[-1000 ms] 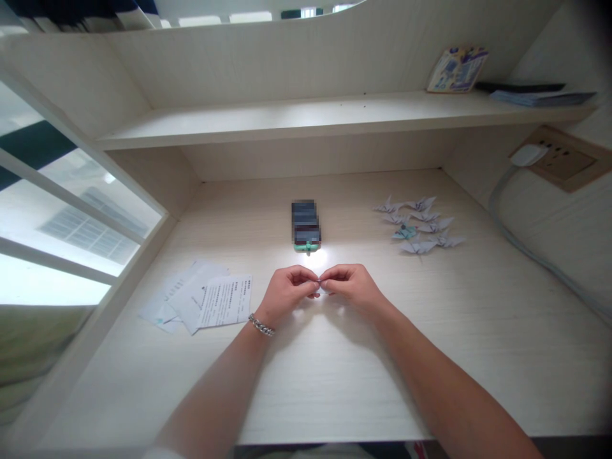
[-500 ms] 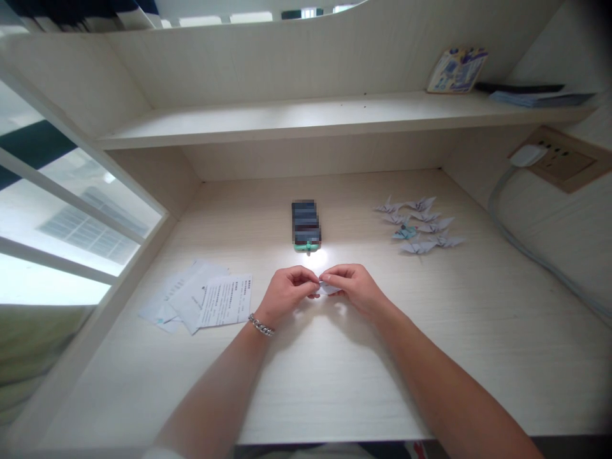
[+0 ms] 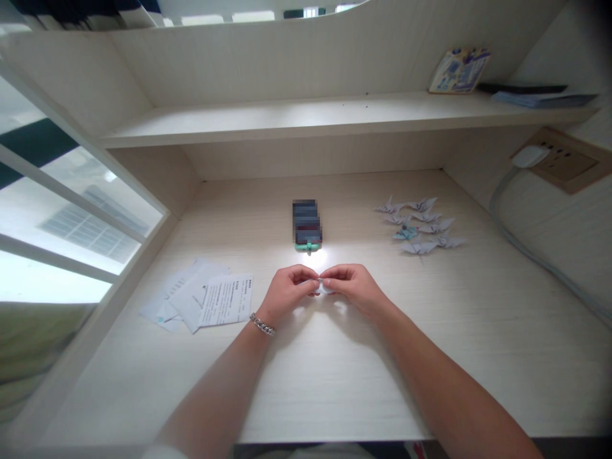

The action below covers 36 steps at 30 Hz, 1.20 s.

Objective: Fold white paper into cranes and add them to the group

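My left hand [image 3: 287, 293] and my right hand [image 3: 352, 287] meet just above the desk [image 3: 335, 382], fingertips pinched together on a small folded piece of white paper [image 3: 323, 287]. Most of the paper is hidden between the fingers. A silver bracelet [image 3: 261, 325] sits on my left wrist. Just beyond the hands lies a phone [image 3: 306, 224] with a teal case, its light shining on the desk.
Several folded paper cranes [image 3: 419, 223] lie at the back right of the desk. Printed paper sheets [image 3: 201, 301] lie at the left. A shelf [image 3: 306, 118] runs above, with a card [image 3: 459, 69] and flat items on its right end. A wall socket with plug and cable [image 3: 526, 156] is at right.
The fingers have shifted slightly on the small paper; a bit of it showed more by the right hand half a second ago and is now tucked between the fingertips. The arms stay in place.
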{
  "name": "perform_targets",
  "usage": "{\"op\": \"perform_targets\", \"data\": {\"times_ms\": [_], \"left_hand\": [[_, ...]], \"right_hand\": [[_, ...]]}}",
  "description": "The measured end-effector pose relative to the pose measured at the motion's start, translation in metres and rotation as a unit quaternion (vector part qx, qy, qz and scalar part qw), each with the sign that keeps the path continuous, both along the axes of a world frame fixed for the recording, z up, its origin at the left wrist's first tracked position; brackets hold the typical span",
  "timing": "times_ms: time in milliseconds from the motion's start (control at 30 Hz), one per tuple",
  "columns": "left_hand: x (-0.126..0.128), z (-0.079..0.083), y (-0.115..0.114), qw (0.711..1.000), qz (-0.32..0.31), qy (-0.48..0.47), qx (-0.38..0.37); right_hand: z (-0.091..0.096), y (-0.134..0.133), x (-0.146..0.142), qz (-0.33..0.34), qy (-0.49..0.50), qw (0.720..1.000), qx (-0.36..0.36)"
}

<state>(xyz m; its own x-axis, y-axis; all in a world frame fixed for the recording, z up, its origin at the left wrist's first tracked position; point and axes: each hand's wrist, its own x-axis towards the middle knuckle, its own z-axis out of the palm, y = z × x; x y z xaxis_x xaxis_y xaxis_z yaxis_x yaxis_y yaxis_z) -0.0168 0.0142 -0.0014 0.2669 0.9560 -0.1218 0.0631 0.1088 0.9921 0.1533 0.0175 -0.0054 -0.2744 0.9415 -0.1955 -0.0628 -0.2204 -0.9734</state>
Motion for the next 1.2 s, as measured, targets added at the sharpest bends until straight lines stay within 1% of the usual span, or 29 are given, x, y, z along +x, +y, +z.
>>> {"op": "perform_targets", "data": {"times_ms": [233, 467, 667, 800, 900, 1100, 1200], "left_hand": [[0.003, -0.008, 0.0, 0.998, 0.042, -0.015, -0.034], [0.006, -0.005, -0.002, 0.997, 0.062, -0.04, -0.024], [0.005, 0.0, -0.001, 0.997, 0.038, -0.058, -0.021], [0.002, 0.003, 0.0, 1.0, 0.019, -0.023, 0.002], [0.001, 0.004, -0.001, 1.0, 0.003, 0.008, 0.025], [0.001, 0.002, -0.002, 1.0, -0.007, -0.017, 0.016], [0.001, 0.002, -0.002, 1.0, -0.01, -0.024, 0.01]], "right_hand": [[-0.003, -0.001, -0.004, -0.01, -0.024, 1.0, 0.017], [-0.002, -0.001, -0.005, -0.023, -0.017, 0.999, 0.014], [0.004, -0.001, -0.002, -0.032, 0.024, 0.999, -0.005], [0.005, -0.001, -0.002, -0.029, 0.051, 0.998, -0.025], [0.003, -0.001, -0.004, -0.04, 0.048, 0.997, -0.034], [-0.001, 0.001, -0.002, -0.028, 0.036, 0.999, -0.013], [0.0, 0.002, -0.001, -0.031, 0.015, 0.999, -0.001]]}}
